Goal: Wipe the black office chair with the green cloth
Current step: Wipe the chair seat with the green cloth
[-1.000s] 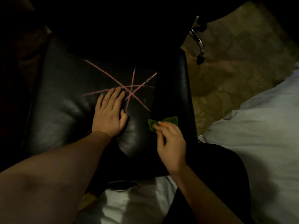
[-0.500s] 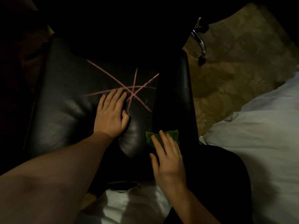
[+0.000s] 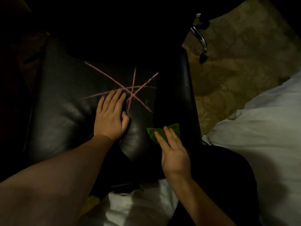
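Black office chair [image 3: 65, 111] below me, its seat glossy and dimly lit. Pink lines [image 3: 104, 73] cross one another on the seat in a rough star, toward its far right part. Left grip [image 3: 110, 118]: wide, palm down and flat on the seat, fingers straight and together, holding nothing. The fingertips touch the near ends of the pink lines and the thumb lies along the right side. Right grip [image 3: 175, 152]: also wide, fingers straight, laid on top of the green cloth [image 3: 175, 128] and pressing it down, not curled round it. The cloth is bunched small at the seat's right side, where the seat meets the dark raised side piece [image 3: 179, 88]. It sits nearer to me than the pink marks and apart from them. Both its ends show past my fingertips. A chrome bar [image 3: 200, 38] of the chair shows at the far right over patterned carpet [image 3: 236, 66]. White bedding [image 3: 260, 144] lies to my right.
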`<state>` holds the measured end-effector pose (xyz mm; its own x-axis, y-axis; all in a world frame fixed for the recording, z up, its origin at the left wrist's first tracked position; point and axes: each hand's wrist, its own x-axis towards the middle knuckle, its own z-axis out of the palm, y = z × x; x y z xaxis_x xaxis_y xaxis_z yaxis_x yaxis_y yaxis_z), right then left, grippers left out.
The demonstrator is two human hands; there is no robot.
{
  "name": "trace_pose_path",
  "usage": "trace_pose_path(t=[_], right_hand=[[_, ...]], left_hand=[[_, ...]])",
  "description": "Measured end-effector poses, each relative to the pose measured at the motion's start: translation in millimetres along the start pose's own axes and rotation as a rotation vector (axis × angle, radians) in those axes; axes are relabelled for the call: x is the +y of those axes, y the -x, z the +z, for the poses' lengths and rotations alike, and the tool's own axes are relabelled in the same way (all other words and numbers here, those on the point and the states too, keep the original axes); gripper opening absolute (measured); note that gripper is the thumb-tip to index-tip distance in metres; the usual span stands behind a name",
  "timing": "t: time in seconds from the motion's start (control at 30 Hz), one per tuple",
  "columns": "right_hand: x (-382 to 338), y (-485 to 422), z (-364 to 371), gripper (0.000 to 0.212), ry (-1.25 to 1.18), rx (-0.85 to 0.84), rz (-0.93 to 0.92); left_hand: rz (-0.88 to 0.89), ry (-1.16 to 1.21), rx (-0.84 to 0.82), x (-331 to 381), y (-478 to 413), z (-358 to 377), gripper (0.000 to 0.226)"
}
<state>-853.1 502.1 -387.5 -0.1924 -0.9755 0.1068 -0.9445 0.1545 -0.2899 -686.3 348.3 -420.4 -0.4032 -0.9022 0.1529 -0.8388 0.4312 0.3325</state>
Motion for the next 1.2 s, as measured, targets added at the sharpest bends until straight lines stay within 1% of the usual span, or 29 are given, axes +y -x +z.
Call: trace_pose_path(t=[0.13, 0.3, 0.5, 0.7, 0.8, 0.9, 0.97, 1.03, 1.1, 1.2], right_hand=[[7, -28, 3, 0.052, -0.033, 0.007, 0.001], [21, -85, 9, 0.049, -0.061, -0.117, 0.071], [35, -171, 20, 0.047, -0.05, -0.123, 0.112], [39, -223, 20, 0.049, -0.024, -0.146, 0.119], [40, -245, 20, 0.045, -0.099, -0.18, 0.13], [42, -268, 23, 0.044, -0.273, -0.195, 0.219], [41, -281, 25, 0.041, -0.323, -0.177, 0.236], [40, -292, 22, 0.038, -0.323, -0.144, 0.194], [40, -296, 16, 0.039, -0.258, -0.079, 0.109], [43, -297, 6, 0.034, -0.252, 0.048, 0.073]], left_hand=[[-0.001, -0.011, 0.001, 1, 0, -1, 0.061], [-0.005, -0.021, -0.023, 1, -1, -1, 0.062], [0.002, -0.049, -0.001, 0, -3, 2, 0.062], [-0.009, -0.068, 0.005, 1, -4, 4, 0.063], [-0.025, -0.072, -0.002, 2, -5, 5, 0.063], [-0.038, -0.08, -0.01, 3, -5, 4, 0.063], [-0.04, -0.081, -0.014, 3, -5, 4, 0.063], [-0.045, -0.078, -0.023, 4, -5, 3, 0.064], [-0.044, -0.076, -0.028, 4, -5, 2, 0.064], [-0.042, -0.071, -0.03, 3, -6, 2, 0.064]])
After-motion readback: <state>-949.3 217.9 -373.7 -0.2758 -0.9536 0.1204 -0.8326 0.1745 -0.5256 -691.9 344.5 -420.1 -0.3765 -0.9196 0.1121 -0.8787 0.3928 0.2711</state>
